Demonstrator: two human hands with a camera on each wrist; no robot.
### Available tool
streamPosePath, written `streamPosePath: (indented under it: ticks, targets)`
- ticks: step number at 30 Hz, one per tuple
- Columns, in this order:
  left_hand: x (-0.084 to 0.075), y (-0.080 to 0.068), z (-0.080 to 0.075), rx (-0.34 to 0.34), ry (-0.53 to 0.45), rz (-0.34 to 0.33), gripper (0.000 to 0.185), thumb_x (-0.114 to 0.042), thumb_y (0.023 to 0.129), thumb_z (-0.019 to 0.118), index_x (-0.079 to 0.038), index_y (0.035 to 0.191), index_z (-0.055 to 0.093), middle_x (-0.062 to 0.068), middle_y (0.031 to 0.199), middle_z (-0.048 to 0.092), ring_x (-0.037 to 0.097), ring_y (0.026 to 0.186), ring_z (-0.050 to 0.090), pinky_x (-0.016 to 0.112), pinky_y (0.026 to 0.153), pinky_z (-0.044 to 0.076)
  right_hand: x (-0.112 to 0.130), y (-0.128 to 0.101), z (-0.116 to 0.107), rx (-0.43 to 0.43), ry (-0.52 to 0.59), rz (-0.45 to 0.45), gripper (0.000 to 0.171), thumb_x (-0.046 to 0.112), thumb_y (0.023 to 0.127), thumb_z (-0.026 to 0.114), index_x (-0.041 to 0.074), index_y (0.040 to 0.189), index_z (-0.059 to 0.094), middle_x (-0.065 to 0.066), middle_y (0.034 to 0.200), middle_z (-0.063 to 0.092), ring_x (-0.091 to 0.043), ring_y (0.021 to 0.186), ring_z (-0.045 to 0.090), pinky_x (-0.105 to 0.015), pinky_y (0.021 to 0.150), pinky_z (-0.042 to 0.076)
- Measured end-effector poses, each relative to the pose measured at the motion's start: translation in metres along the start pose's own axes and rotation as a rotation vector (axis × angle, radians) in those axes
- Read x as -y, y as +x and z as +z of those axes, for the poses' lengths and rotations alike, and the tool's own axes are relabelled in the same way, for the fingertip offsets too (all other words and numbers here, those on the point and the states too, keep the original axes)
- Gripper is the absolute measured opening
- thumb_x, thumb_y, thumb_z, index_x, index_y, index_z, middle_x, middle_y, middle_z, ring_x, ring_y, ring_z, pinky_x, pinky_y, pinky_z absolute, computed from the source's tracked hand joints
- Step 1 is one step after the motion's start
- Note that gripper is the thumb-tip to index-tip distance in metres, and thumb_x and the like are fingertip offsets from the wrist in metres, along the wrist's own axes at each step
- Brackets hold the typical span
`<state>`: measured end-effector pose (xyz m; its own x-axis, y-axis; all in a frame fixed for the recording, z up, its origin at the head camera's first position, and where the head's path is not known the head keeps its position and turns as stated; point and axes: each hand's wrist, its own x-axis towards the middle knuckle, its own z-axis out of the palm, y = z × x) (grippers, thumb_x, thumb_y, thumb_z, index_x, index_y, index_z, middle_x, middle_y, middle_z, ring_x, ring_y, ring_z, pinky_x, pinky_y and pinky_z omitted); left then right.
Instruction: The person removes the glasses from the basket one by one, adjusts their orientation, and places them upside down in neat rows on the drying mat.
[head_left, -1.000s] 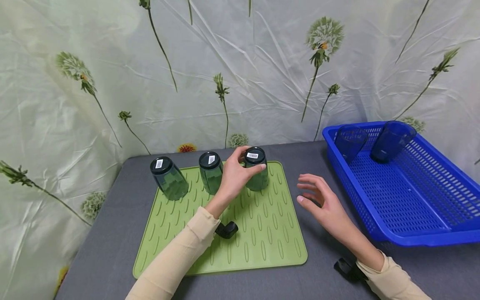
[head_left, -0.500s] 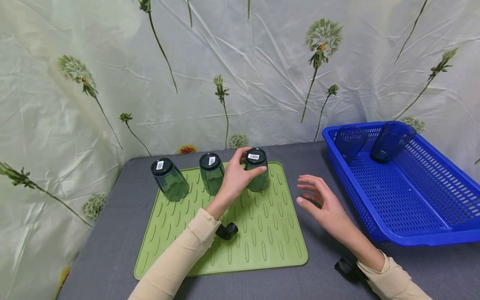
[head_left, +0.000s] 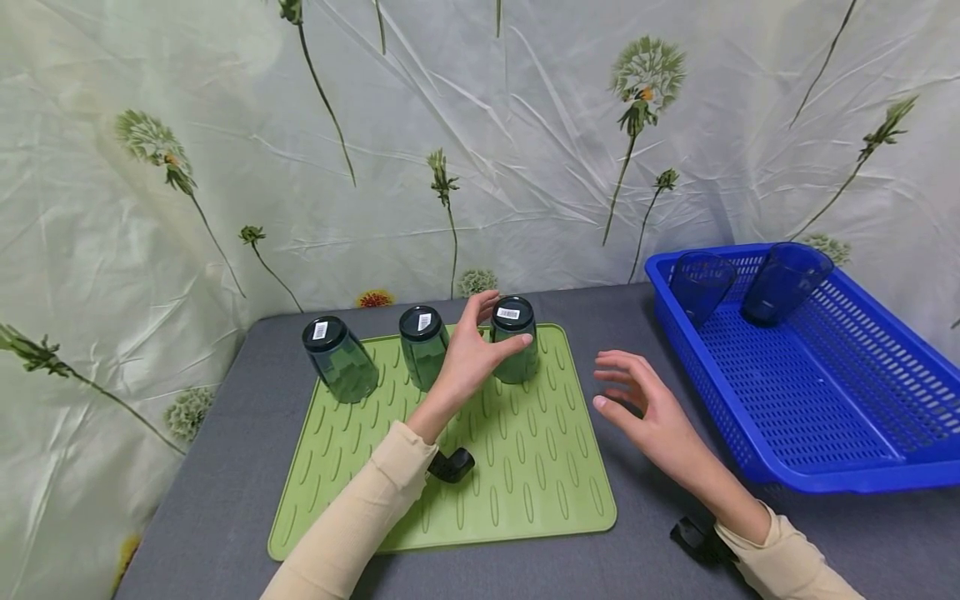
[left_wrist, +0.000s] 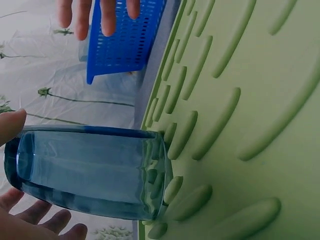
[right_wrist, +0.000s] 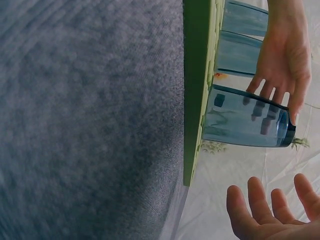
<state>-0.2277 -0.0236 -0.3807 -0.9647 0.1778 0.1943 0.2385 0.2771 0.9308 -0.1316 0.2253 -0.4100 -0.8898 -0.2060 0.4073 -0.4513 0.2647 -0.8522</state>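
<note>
Three dark green cups stand upside down along the far edge of a ribbed green mat (head_left: 525, 467). My left hand (head_left: 504, 321) curls round the rightmost cup (head_left: 521, 362), thumb on its front near the base. The left wrist view shows this cup (left_wrist: 90, 170) resting rim-down on the mat (left_wrist: 240, 100). The middle cup (head_left: 423, 350) and left cup (head_left: 339, 358) stand untouched. My right hand (head_left: 611, 379) hovers open over the grey table, right of the mat, holding nothing. The right wrist view has the cup (right_wrist: 245, 117) with the left hand (right_wrist: 285, 55) behind it.
A blue slotted basket (head_left: 705, 387) sits at the right with two blue cups (head_left: 701, 283) (head_left: 783, 279) leaning at its far end. The grey table (head_left: 225, 467) ends at a flowered cloth backdrop. Black camera mounts (head_left: 450, 462) sit at both wrists.
Almost nothing has moved. My left hand stays round the rightmost cup, and my right hand hovers in the same spot.
</note>
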Motion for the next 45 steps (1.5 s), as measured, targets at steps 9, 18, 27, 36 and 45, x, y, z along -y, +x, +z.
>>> streamPosePath:
  ticks: [9, 18, 27, 36, 45]
  targets:
    - [-0.007, -0.007, -0.008, -0.005, -0.067, 0.053, 0.070, -0.027, 0.082, 0.081, -0.027, 0.141, 0.043, 0.002, 0.145, 0.046, 0.019, 0.134, 0.040, 0.051, 0.109, 0.034, 0.002, -0.001, 0.000, 0.001, -0.020, -0.001, 0.048, 0.005, 0.094, 0.065, 0.015, 0.138, 0.049, 0.001, 0.140, 0.044, -0.027, 0.125, 0.051, -0.033, 0.099, 0.049]
    - [-0.021, -0.017, -0.020, -0.016, -0.105, 0.086, 0.066, -0.024, 0.082, 0.081, -0.022, 0.139, 0.048, 0.001, 0.139, 0.052, 0.022, 0.133, 0.043, 0.046, 0.108, 0.037, 0.004, 0.000, 0.000, 0.001, -0.017, -0.016, 0.048, 0.003, 0.094, 0.065, 0.014, 0.138, 0.049, 0.000, 0.140, 0.044, -0.033, 0.124, 0.051, -0.029, 0.098, 0.049]
    - [-0.025, -0.032, -0.036, -0.021, -0.136, 0.135, 0.057, -0.013, 0.084, 0.079, -0.012, 0.135, 0.053, 0.004, 0.136, 0.055, 0.019, 0.126, 0.050, 0.048, 0.104, 0.042, 0.007, 0.000, -0.001, 0.011, -0.016, -0.014, 0.050, 0.003, 0.094, 0.065, 0.015, 0.139, 0.048, 0.000, 0.140, 0.044, -0.031, 0.124, 0.051, -0.027, 0.098, 0.048]
    - [-0.024, -0.047, -0.048, -0.010, -0.107, 0.154, 0.044, -0.015, 0.086, 0.077, -0.015, 0.127, 0.060, 0.000, 0.127, 0.061, 0.015, 0.119, 0.056, 0.048, 0.100, 0.046, 0.009, -0.001, -0.003, 0.020, -0.019, -0.011, 0.050, 0.004, 0.095, 0.065, 0.016, 0.140, 0.047, 0.001, 0.140, 0.044, -0.030, 0.126, 0.050, -0.026, 0.099, 0.048]
    - [-0.027, -0.071, -0.067, 0.052, -0.047, 0.160, 0.046, -0.011, 0.087, 0.076, -0.014, 0.128, 0.058, 0.001, 0.125, 0.062, 0.020, 0.118, 0.056, 0.046, 0.097, 0.047, 0.011, -0.001, -0.002, 0.023, -0.022, -0.014, 0.049, 0.005, 0.095, 0.065, 0.017, 0.139, 0.048, 0.002, 0.140, 0.045, -0.028, 0.126, 0.050, -0.025, 0.099, 0.047]
